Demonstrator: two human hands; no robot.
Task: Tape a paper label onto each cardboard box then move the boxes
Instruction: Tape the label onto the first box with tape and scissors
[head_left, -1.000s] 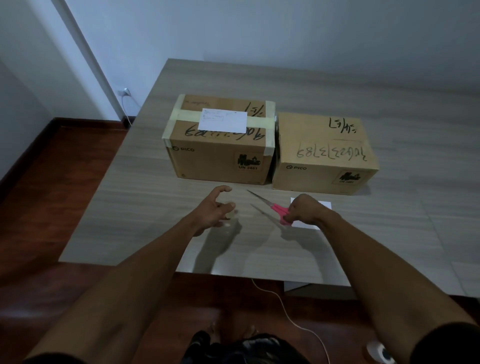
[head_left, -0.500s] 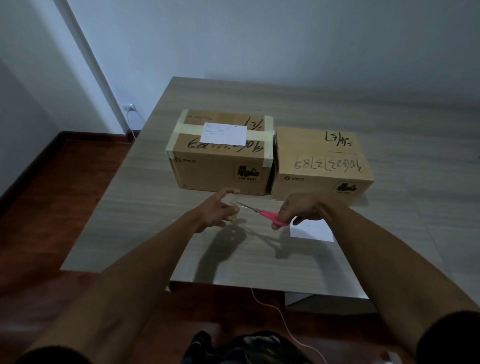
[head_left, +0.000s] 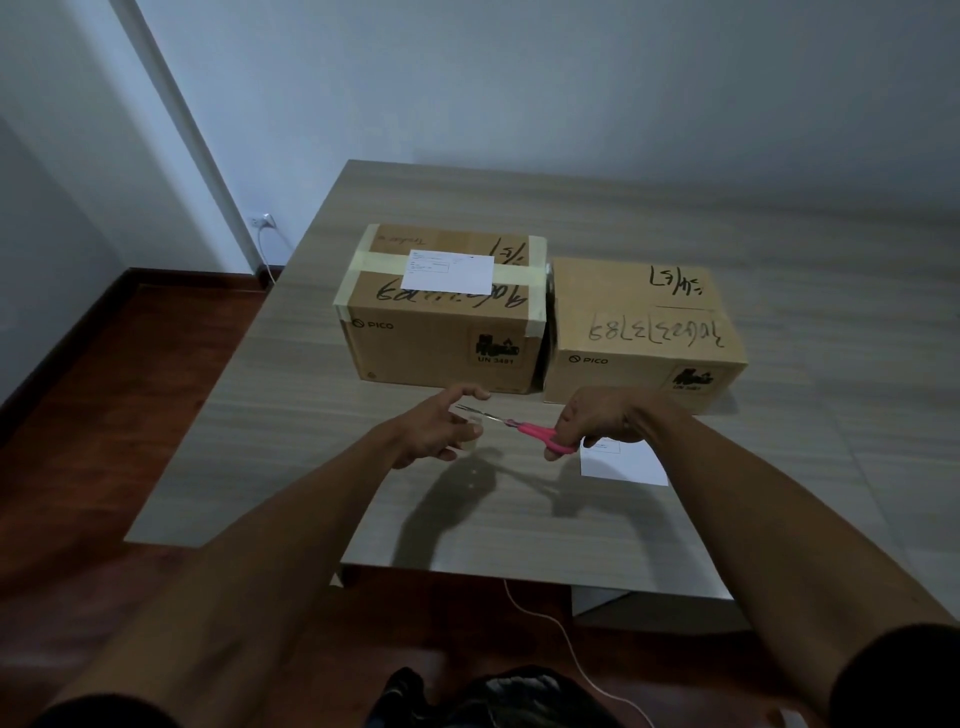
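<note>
The right hand gripped the pink-handled scissors, its fingers curled through the handles, with the blades pointing left toward the left hand. That hand pinched a small pale roll of tape, thumb raised above it, apparently holding a strip out so the blades could cut it; the strip itself was too thin to make out. Both hands hovered above the worktop, just in front of the boxes.

The left cardboard box already carried a white paper label under a band of pale tape. The right cardboard box, standing just beside it, had a bare top with only handwriting. A loose paper label lay flat on the worktop below the right wrist, probably waiting for that box.

Nothing stood between the hands and the boxes. A white cable trailed over the wooden floor under the near edge, and a plug sat in a wall socket.
</note>
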